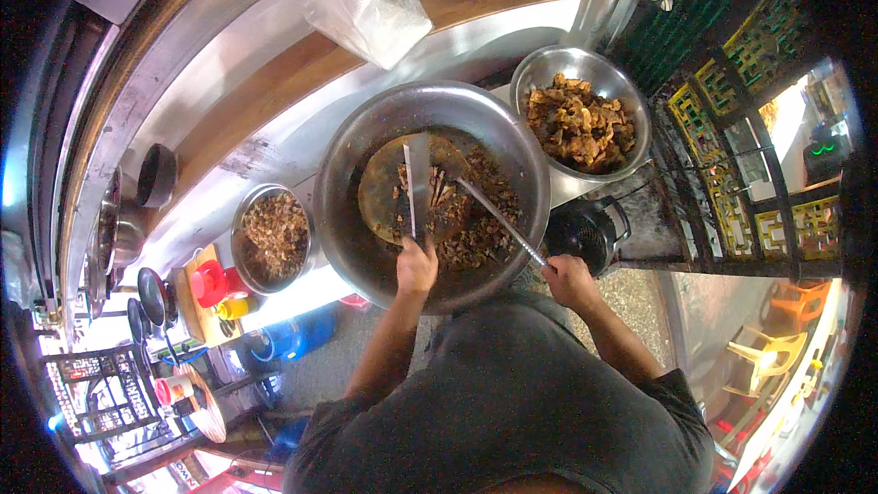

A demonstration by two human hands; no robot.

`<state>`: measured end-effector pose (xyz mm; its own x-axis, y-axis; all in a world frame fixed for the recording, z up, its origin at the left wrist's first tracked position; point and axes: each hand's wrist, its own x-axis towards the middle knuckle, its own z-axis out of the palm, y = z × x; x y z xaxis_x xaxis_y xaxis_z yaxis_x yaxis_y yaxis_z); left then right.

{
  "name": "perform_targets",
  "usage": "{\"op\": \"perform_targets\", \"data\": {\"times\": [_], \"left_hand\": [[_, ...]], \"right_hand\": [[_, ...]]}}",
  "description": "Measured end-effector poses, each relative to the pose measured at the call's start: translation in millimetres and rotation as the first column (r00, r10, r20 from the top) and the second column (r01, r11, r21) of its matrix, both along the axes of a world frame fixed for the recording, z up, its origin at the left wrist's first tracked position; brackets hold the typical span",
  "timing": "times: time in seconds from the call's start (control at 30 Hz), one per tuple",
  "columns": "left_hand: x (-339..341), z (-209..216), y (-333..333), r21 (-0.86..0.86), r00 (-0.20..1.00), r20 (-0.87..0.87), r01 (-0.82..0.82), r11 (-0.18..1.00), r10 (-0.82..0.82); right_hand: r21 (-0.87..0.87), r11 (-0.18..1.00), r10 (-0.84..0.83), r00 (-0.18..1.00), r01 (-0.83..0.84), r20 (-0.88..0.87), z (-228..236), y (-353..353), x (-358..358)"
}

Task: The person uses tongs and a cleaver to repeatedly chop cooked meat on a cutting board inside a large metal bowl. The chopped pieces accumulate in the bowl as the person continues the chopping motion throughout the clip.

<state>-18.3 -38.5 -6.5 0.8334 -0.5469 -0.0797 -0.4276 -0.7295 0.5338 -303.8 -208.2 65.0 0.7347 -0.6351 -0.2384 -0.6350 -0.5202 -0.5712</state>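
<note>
A large steel basin sits in front of me with a round wooden board and chopped brown meat inside. My left hand grips the handle of a cleaver, whose blade lies over the board. My right hand holds a long metal utensil that slants into the chopped pieces.
A steel bowl of large fried brown pieces stands at the back right. A smaller bowl of chopped bits is at the left. A black pot sits beside the basin. A plastic bag lies on the wooden ledge. Pans hang far left.
</note>
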Motion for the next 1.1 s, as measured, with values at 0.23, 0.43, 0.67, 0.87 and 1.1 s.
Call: {"op": "perform_targets", "data": {"times": [0.23, 0.43, 0.67, 0.87, 1.1], "left_hand": [[-4, 41, -15, 0.085, 0.999, -0.003, 0.044, 0.995, -0.044], [31, -28, 23, 0.106, 0.978, 0.047, 0.198, 0.974, -0.204], [49, 56, 45, 0.32, 0.993, 0.104, 0.014, 0.947, -0.05], [12, 57, 64, 0.376, 0.967, 0.044, 0.218, 0.901, -0.252], [18, 86, 62, 0.007, 0.982, 0.162, 0.092, 0.996, -0.092]], "right_hand": [[-0.034, 0.992, -0.119, 0.988, 0.123, 0.101, 23, -9, -18], [0.118, 0.987, -0.126, 0.983, 0.11, 0.134, 47, -24, 1], [0.321, 0.947, -0.011, 0.999, 0.02, -0.03, -2, -18, -7], [0.192, 0.981, 0.006, 0.999, -0.014, 0.041, -25, -13, 53], [-0.298, 0.954, 0.06, 0.995, -0.035, 0.074, 28, -8, 66]]}}
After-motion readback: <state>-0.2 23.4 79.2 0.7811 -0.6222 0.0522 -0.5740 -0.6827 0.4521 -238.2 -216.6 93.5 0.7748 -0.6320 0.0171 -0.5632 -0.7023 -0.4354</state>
